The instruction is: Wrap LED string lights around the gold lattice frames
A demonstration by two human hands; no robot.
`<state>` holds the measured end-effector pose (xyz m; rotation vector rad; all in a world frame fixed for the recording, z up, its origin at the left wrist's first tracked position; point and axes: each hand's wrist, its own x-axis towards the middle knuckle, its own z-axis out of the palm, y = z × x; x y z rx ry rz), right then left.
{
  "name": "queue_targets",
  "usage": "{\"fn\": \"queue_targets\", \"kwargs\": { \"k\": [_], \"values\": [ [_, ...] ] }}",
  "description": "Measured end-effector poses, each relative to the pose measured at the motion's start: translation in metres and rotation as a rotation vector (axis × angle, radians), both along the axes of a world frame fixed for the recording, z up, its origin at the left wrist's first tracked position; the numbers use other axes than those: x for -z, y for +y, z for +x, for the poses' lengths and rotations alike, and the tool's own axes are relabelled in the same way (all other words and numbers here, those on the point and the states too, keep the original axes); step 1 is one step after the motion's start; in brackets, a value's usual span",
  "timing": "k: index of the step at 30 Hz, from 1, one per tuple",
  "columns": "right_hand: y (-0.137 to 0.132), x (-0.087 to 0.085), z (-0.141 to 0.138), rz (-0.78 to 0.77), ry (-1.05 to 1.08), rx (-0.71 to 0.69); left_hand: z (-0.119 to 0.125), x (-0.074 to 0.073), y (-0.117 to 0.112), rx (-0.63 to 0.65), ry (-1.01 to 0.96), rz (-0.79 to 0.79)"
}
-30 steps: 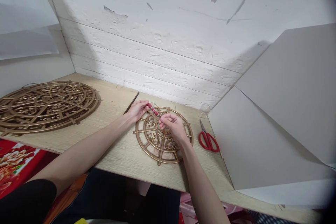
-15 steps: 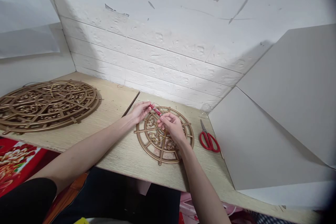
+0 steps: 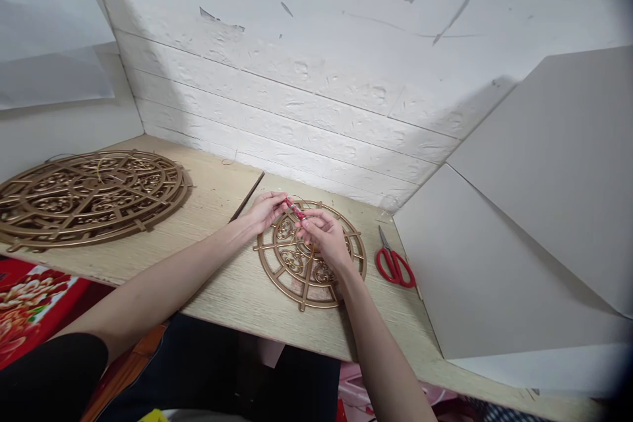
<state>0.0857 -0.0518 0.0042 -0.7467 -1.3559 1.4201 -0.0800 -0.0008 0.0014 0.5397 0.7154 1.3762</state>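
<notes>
A slim red tube-like piece (image 3: 295, 208) with a clear or shiny middle is stretched between my two hands; its exact kind I cannot make out. My left hand (image 3: 267, 211) pinches its upper left end, and my right hand (image 3: 321, 232) pinches the lower right end. Both hands are over a round, gold-coloured openwork lattice panel (image 3: 303, 295) that lies flat on the table, with scrollwork in its inner ring. A thin gold wire or cord hangs near my right hand across the panel.
Red-handled scissors (image 3: 394, 267) lie right of the panel. More round gold panels (image 3: 99, 201) are stacked at the left on the wooden table (image 3: 222, 290). A white wall (image 3: 297, 99) rises behind, and a white board (image 3: 519, 244) stands at the right.
Both hands keep their grip on the red piece, which has turned slightly between the fingers. The whole view has shifted a little; otherwise things stay in place.
</notes>
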Motion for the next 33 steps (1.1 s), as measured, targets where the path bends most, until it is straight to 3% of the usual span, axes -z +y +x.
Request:
{"fn": "queue_targets", "kwargs": {
  "k": [11,20,33],
  "values": [
    [-0.0028,-0.0002,0.0022,0.013,-0.037,-0.122,-0.0002,0.0,-0.0009,0.023,0.022,0.01],
    [-0.0039,0.0024,0.0002,0.029,-0.015,-0.031,-0.0001,0.0029,-0.0019,0.032,0.05,0.047],
    [-0.0057,-0.0043,0.0013,0.048,-0.062,-0.066,-0.0009,0.0025,0.0009,0.066,0.044,0.013]
  ]
}}
